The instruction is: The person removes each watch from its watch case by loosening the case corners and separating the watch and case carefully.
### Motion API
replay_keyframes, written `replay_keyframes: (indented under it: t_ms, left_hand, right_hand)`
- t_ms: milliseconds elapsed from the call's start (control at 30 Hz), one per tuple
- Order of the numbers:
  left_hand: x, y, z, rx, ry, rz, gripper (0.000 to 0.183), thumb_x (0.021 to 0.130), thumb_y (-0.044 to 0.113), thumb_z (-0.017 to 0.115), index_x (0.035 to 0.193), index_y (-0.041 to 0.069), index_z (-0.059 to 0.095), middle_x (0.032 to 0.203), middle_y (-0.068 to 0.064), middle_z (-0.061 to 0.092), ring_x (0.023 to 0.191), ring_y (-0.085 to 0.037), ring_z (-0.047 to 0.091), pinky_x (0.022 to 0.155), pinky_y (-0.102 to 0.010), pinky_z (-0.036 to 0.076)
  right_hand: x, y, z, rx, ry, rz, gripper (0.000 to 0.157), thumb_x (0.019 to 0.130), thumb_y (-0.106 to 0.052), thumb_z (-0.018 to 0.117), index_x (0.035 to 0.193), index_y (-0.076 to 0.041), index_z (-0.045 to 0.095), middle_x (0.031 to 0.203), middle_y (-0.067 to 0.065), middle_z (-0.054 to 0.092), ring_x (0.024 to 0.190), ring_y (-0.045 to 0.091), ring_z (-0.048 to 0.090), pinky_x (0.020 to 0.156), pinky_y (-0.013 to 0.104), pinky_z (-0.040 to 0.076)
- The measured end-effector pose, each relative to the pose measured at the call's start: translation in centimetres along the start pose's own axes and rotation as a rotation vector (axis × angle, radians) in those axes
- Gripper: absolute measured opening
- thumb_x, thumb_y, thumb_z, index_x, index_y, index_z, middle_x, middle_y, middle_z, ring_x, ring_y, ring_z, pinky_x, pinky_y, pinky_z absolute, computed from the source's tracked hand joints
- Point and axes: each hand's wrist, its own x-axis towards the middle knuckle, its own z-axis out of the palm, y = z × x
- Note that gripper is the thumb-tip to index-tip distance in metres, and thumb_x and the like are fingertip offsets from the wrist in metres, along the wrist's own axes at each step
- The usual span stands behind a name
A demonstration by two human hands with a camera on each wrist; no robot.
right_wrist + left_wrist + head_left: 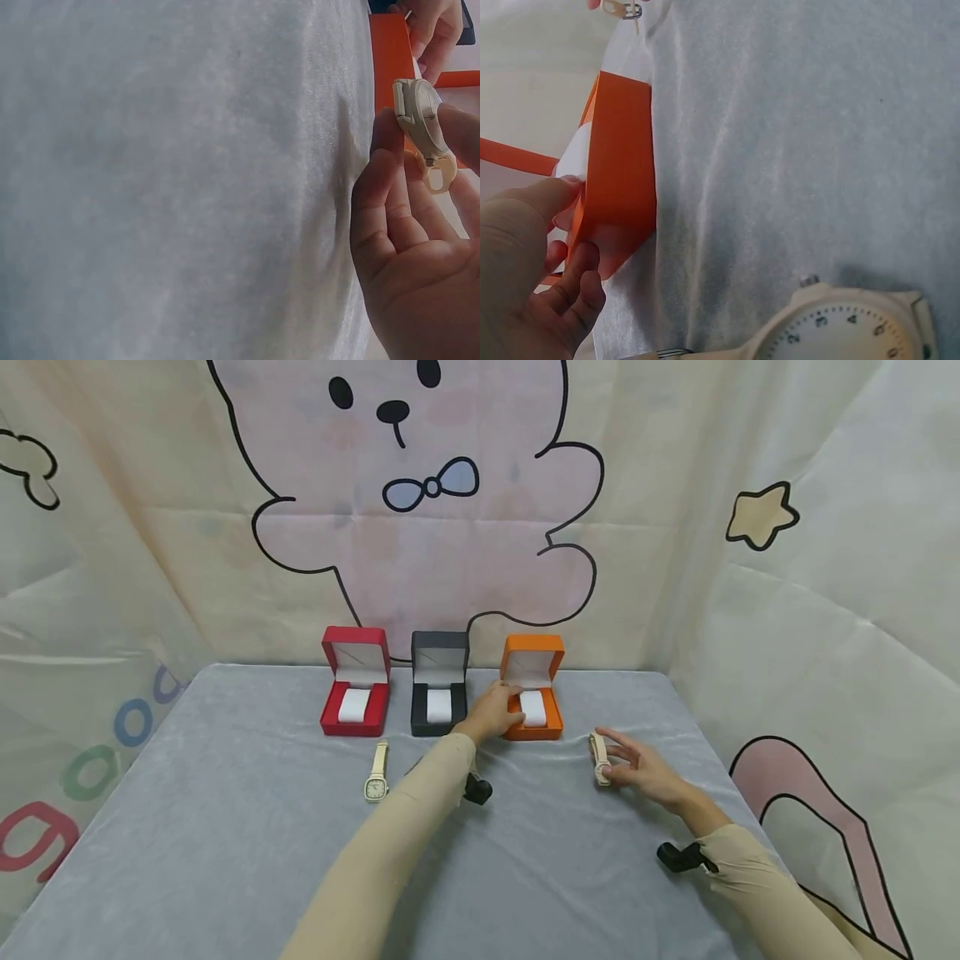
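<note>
My left hand [495, 710] reaches over the left side of the open orange watch box [554, 727]. Its thumb and forefinger pinch the near left end of the white cushion [533, 708] inside, and other fingers curl against the box's outer wall. My right hand [647, 770] holds a cream wristwatch [424, 116] by its case between thumb and fingers, its strap with the buckle extending from the case. Beside the left forearm lies another cream watch [377, 779]. A white-dialled watch [847, 330] shows large in the left wrist view.
A red watch box [330, 718] and a dark grey watch box [419, 720] stand open left of the orange one, each with a white cushion. A grey cloth [225, 793] covers the table. A printed curtain [660, 568] hangs behind.
</note>
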Motion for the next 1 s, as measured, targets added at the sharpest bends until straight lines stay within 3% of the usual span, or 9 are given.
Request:
replay_keyframes:
  t_ms: [567, 767, 1000]
  left_hand:
    - [-0.39, -0.12, 0.24, 0.001, 0.025, 0.025, 0.055, 0.097, 0.028, 0.068, 0.148, 0.016, 0.053, 0.147, -0.009, 0.050, 0.133, -0.024, 0.053, 0.114, -0.041, 0.044]
    - [-0.27, -0.24, 0.29, -0.009, 0.023, 0.018, 0.054, 0.097, 0.029, 0.068, 0.148, 0.016, 0.053, 0.148, -0.009, 0.050, 0.134, -0.024, 0.052, 0.114, -0.040, 0.043]
    - [-0.36, -0.33, 0.35, -0.040, 0.030, 0.023, 0.053, 0.098, 0.028, 0.068, 0.148, 0.015, 0.054, 0.151, -0.011, 0.047, 0.137, -0.027, 0.050, 0.116, -0.043, 0.041]
  right_hand:
    - [0.45, 0.37, 0.01, -0.027, -0.062, -0.022, 0.077, 0.097, -0.006, 0.066, 0.160, -0.002, 0.021, 0.154, 0.041, 0.031, 0.099, 0.005, 0.068, 0.080, 0.022, 0.055]
    - [0.62, 0.06, 0.00, -0.050, -0.111, -0.030, 0.077, 0.096, -0.005, 0.065, 0.160, -0.001, 0.021, 0.151, 0.043, 0.033, 0.087, 0.012, 0.069, 0.072, 0.024, 0.054]
    - [0.66, 0.07, 0.21, -0.093, -0.091, -0.047, 0.075, 0.095, -0.006, 0.068, 0.159, -0.002, 0.027, 0.151, 0.039, 0.038, 0.099, 0.015, 0.069, 0.074, 0.024, 0.053]
